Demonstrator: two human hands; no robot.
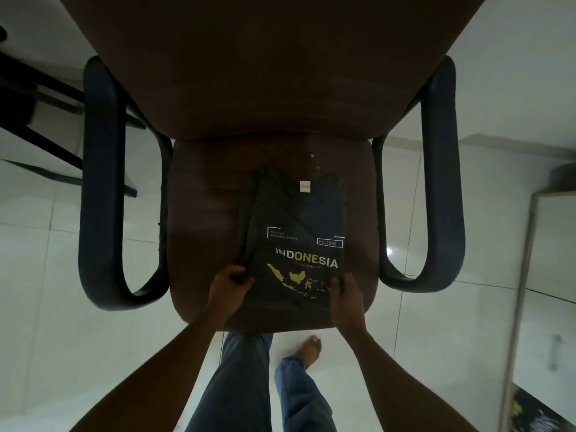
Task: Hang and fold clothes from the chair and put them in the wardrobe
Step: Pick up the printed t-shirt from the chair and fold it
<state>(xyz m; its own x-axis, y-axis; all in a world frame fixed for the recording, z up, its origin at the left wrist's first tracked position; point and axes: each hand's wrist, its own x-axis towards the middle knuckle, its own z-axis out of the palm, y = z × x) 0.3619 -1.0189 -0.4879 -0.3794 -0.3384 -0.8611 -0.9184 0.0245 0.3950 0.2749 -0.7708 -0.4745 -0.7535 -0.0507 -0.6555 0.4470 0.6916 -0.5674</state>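
Note:
A dark T-shirt printed with "INDONESIA" and a yellow map lies folded into a narrow rectangle on the brown seat of an armchair. Its collar with a white label points toward the backrest. My left hand grips the shirt's near left edge, fingers curled around the fabric. My right hand pinches the near right edge. Both hands sit at the seat's front.
The chair has two dark looped armrests, the left armrest and the right armrest, and a tall brown backrest. White floor tiles surround it. My legs in blue trousers stand in front. A pale cabinet door is at right.

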